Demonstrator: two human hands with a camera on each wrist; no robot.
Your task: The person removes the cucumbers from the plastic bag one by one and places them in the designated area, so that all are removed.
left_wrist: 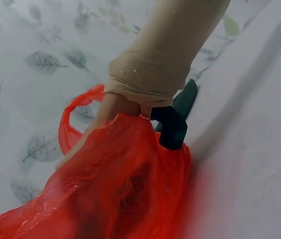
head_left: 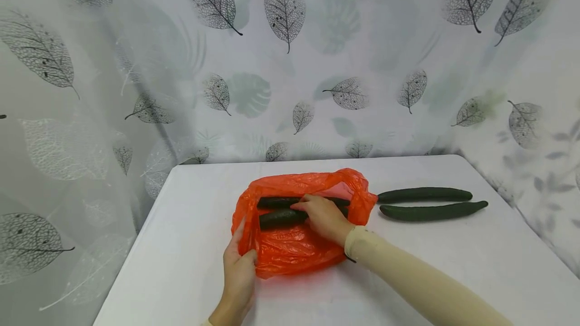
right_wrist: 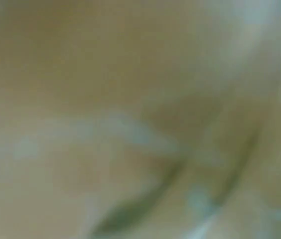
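Head view gives me the clearest read: an orange plastic bag (head_left: 290,238) lies open on the white table (head_left: 181,245), and I take that bag as my landmark. My right hand (head_left: 322,217) reaches into its mouth, fingers curled over the nearer cucumber (head_left: 281,219) inside, which it grips; a second cucumber (head_left: 277,202) lies in the bag just behind that one, touching or nearly touching it. My left hand (head_left: 239,271) is at the bag's near left corner, thumb and fingers pinching the plastic edge there. Just right of the bag, outside it, two more cucumbers rest on the table side by side: the far cucumber (head_left: 425,194) and the near cucumber (head_left: 432,211), close together, both lengthwise across the table. Behind the bag hangs a leaf-print curtain (head_left: 290,64). From the left wrist I see the red-orange plastic bunched up close and the right arm's beige sleeve (left_wrist: 155,69) going into it. The right wrist view is blurred; I cannot tell anything from it.
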